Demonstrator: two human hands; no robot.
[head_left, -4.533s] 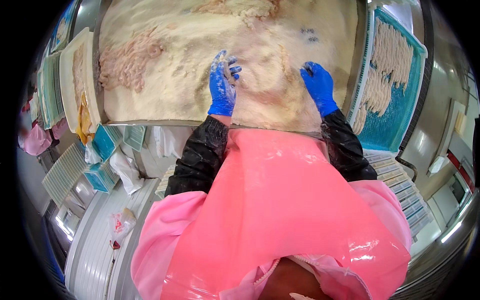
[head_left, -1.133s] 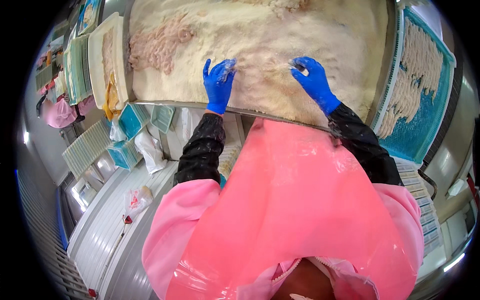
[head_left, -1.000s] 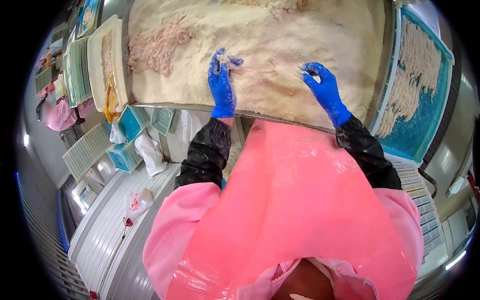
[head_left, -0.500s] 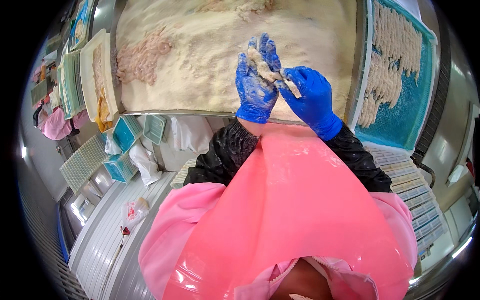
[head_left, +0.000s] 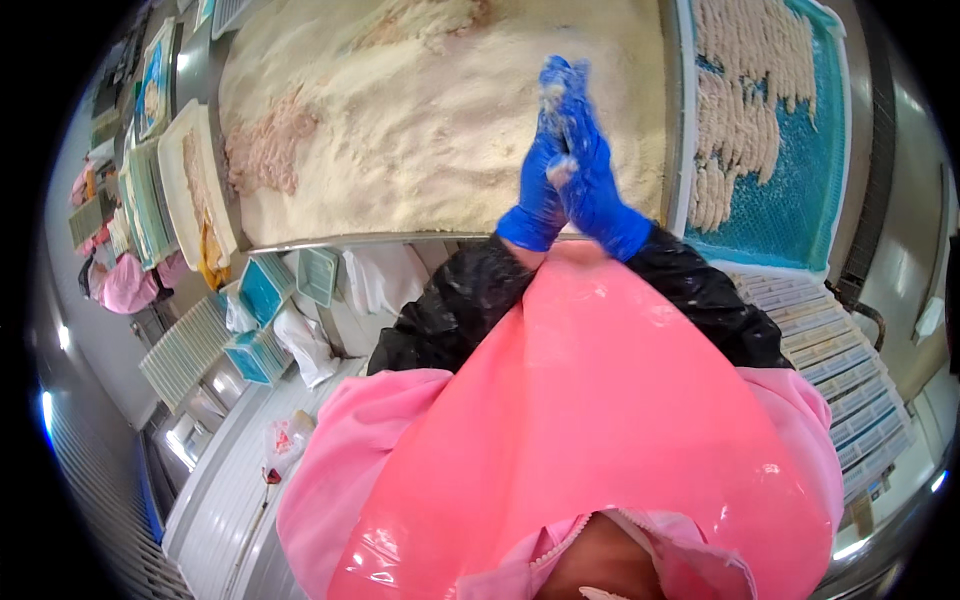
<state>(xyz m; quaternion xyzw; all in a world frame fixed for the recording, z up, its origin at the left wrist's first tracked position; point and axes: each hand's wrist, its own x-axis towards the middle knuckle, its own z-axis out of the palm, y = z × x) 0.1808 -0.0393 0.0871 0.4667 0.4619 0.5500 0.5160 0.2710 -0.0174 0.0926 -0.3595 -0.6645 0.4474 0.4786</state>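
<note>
Both gloved hands are raised over a metal trough (head_left: 440,237) filled with pale breading powder (head_left: 400,160). My left hand (head_left: 538,190) and my right hand (head_left: 598,185) are pressed palm to palm, fingers pointing away from me. A powder-coated strip of meat (head_left: 563,172) lies between them; one end pokes out near the heels of the hands, while most of it is hidden. Powder clings to the blue gloves. Raw pink meat pieces (head_left: 270,145) lie on the powder at the left.
Right of the trough, a blue-green tray (head_left: 790,220) bears rows of coated strips (head_left: 755,60), above a stack of trays (head_left: 830,370). On the left stand a white tub (head_left: 190,190) and teal baskets (head_left: 262,290). Farther off, people in pink (head_left: 130,285) are at work.
My right hand has gone from fingering the strip on my open left palm to lying flat against that palm, enclosing the strip. The view has shifted slightly, so the trough appears farther left.
</note>
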